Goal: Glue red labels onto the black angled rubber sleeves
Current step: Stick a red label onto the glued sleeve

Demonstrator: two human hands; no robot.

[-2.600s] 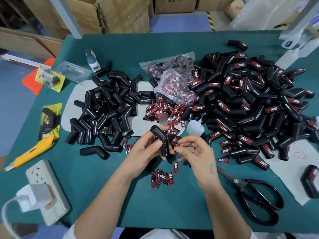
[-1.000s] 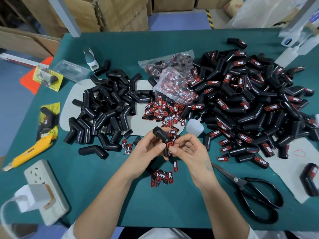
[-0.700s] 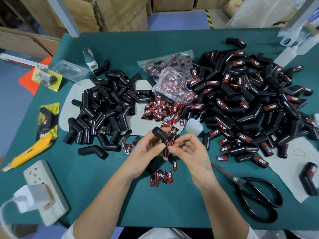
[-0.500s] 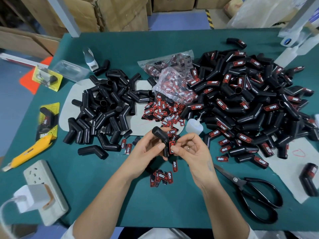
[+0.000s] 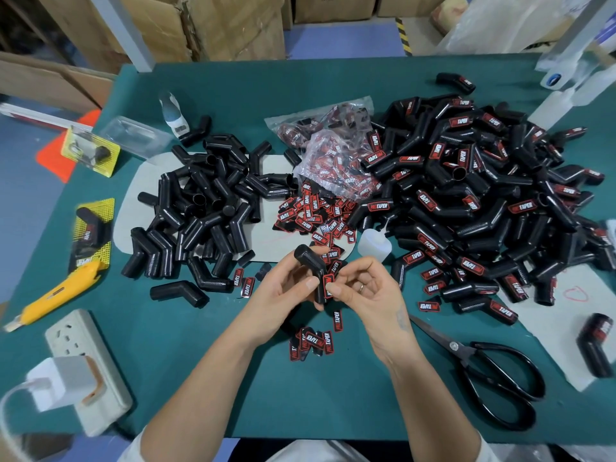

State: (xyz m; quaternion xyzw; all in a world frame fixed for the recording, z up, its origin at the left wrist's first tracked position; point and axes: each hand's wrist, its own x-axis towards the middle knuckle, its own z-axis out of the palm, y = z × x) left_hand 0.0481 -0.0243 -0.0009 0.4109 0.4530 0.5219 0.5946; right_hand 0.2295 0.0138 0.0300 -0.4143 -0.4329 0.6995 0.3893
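L hand [image 5: 286, 291] grips bent black sleeve [image 5: 311, 266] above table [image 5: 333, 395] center, near front edge; R hand [image 5: 363, 291] fingertips pinch red label [image 5: 328, 283] onto sleeve's lower leg, other fingers curled.

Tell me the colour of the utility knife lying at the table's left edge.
Yellow utility knife, seen in the head view.

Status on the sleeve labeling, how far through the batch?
Done: big pile of labelled sleeves. In hand: left hand holds one sleeve while right hand presses a red label onto it. Left: smaller unlabelled pile, loose labels.
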